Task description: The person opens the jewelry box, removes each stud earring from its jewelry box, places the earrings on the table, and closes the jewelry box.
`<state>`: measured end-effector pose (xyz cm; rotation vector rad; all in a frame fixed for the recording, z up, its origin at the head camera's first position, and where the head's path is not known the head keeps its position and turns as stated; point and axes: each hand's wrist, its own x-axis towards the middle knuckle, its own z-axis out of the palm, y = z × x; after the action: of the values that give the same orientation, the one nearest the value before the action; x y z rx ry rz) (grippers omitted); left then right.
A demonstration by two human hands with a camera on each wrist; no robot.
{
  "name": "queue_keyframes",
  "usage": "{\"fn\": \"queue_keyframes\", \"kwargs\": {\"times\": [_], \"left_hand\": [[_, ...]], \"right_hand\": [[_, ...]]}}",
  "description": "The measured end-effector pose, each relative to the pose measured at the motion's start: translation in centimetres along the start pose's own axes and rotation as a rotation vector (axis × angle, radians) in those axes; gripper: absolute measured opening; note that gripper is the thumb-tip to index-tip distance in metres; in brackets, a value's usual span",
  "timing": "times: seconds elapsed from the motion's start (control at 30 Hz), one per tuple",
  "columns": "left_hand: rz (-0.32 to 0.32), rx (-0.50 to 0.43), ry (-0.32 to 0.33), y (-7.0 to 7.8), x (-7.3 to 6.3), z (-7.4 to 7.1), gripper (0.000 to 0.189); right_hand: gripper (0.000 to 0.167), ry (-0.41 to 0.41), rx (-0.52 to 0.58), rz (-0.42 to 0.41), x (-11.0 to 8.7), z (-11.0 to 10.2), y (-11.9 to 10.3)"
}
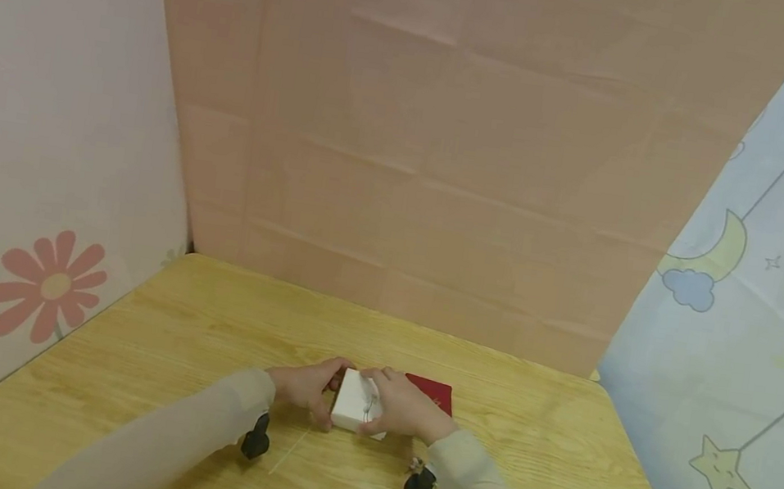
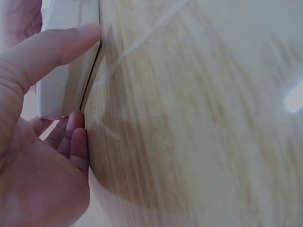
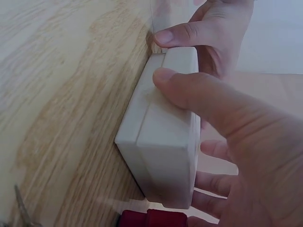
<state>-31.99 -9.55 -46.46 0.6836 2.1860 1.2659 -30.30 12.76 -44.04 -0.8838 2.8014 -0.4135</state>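
A small white lidded box (image 1: 350,403) with a dark drawing on its top lies on the wooden table, between both hands. My left hand (image 1: 307,389) grips its left end, thumb on the near side and fingers curled at the far side. From the right, my right hand (image 1: 407,408) holds the box across its top, the thumb (image 3: 184,90) pressing the near side wall and the fingers reaching round the far side. A seam between lid and base runs along the white box (image 3: 161,127) in the right wrist view. What is inside stays hidden.
A red box (image 1: 434,390) with gold marking sits right beside the white one, partly behind my right hand. A small ornament-like thing (image 1: 416,466) lies near the right wrist. A thin pale strip (image 1: 288,452) crosses the table in front. Walls stand behind and at both sides.
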Motion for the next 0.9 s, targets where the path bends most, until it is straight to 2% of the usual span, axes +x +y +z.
{"fn": "queue_keyframes", "kwargs": {"times": [0.13,0.2,0.47,0.67,0.8,0.9], "left_hand": [[0.008,-0.013,-0.005,-0.2,0.0,-0.1,0.097],[0.013,-0.021,-0.009,-0.3,0.1,-0.1,0.098],[0.002,-0.005,-0.004,-0.3,0.2,-0.1,0.104],[-0.011,-0.008,-0.013,0.2,-0.1,0.1,0.107],[-0.031,0.036,-0.002,0.7,-0.4,-0.1,0.107],[-0.038,0.107,0.007,1.2,-0.7,-0.4,0.107]], "right_hand": [[0.085,0.019,-0.012,-0.023,-0.3,-0.5,-0.1],[0.082,0.036,0.026,-0.028,-0.7,-1.0,-0.1],[0.048,0.154,0.160,-0.056,-2.9,-3.0,1.1],[0.035,0.218,0.247,-0.009,-4.9,-3.8,3.1],[0.032,0.243,0.272,0.025,-6.3,-4.1,4.6],[0.030,0.264,0.271,0.035,-7.1,-4.4,5.7]]}}
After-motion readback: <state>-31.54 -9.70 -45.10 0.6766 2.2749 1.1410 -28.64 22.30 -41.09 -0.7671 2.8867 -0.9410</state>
